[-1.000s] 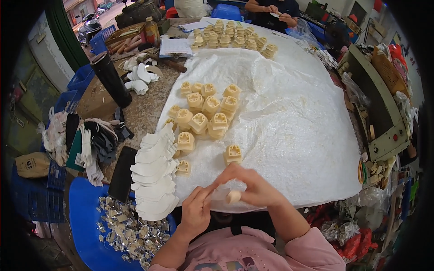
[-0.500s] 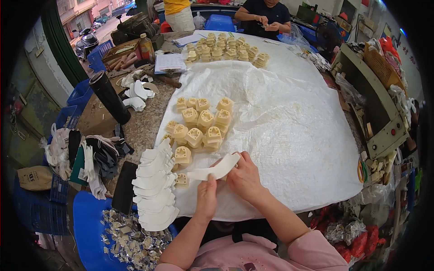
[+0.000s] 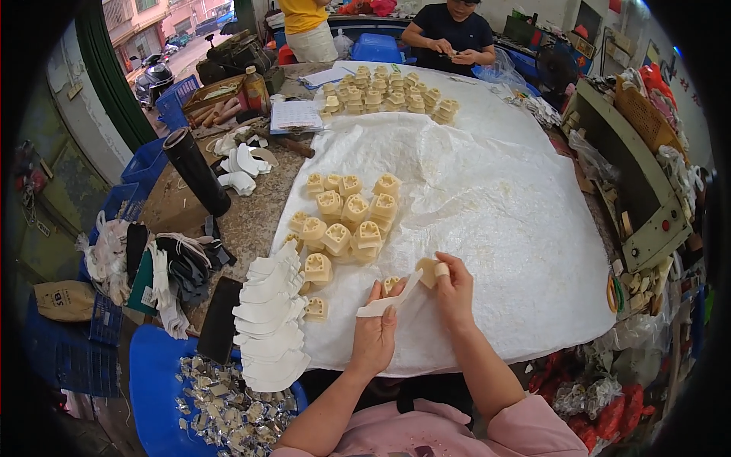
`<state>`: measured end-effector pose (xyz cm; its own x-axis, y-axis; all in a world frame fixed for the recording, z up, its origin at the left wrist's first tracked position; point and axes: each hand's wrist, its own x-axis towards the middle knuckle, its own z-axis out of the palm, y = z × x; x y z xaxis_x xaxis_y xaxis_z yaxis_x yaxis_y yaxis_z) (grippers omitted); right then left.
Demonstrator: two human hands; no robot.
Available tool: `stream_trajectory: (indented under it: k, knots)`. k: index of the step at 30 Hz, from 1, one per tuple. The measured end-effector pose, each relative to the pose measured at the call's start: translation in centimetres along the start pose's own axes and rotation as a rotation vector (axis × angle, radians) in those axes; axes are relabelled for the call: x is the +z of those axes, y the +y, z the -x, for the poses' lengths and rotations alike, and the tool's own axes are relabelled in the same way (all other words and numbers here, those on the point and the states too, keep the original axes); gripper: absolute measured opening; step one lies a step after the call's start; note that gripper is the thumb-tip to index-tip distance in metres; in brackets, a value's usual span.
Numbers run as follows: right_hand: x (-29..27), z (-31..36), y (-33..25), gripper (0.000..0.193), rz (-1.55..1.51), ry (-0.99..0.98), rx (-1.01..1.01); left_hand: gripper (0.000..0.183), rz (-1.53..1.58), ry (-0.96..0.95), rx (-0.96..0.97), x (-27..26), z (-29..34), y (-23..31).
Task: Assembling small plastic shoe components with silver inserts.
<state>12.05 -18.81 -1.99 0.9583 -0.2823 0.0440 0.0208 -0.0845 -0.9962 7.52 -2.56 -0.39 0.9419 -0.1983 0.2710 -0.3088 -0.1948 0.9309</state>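
Observation:
A white curved strip is gripped in my left hand, along with a cream block partly hidden by the fingers. My right hand, with a pale band on one finger, pinches a tan flap at the strip's upper end. Whether flap and strip are one piece, I cannot tell. Left of my hands lies an overlapping row of similar white strips. Several cream blocks with hollowed tops stand in a cluster beyond it, and a single one sits near my left hand.
A white sheet covers the table. More cream blocks stand at the far end, where another person works. A black cylinder stands at left; a blue tub of metallic scraps is below. A green machine borders the right.
The strip has turned from lying across both hands to slanting up from my left hand. My right hand has shifted right and now pinches the tan flap. The whole view has shifted slightly.

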Motion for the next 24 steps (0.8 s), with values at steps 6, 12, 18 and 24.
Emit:
stream_trajectory:
  k: [6, 12, 18, 24]
  knots:
    - [-2.3, 2.9, -2.3, 0.046, 0.75, -0.32, -0.539, 0.041, 0.168, 0.11, -0.171, -0.4, 0.3, -0.3]
    - [-2.3, 4.2, 0.1, 0.038, 0.687, -0.237, -0.618, 0.042, 0.57, 0.232, -0.351, -1.7, 1.6, -0.3]
    - [-2.6, 3.8, -0.4, 0.037, 0.595, -0.313, -0.555, 0.037, 0.827, 0.388, -0.368, -3.5, 3.2, 0.8]
    - [-0.1, 7.2, -4.8, 0.036, 0.029, -0.332, -0.483, 0.034, 0.867, 0.357, -0.341, -3.7, 4.8, 1.7]
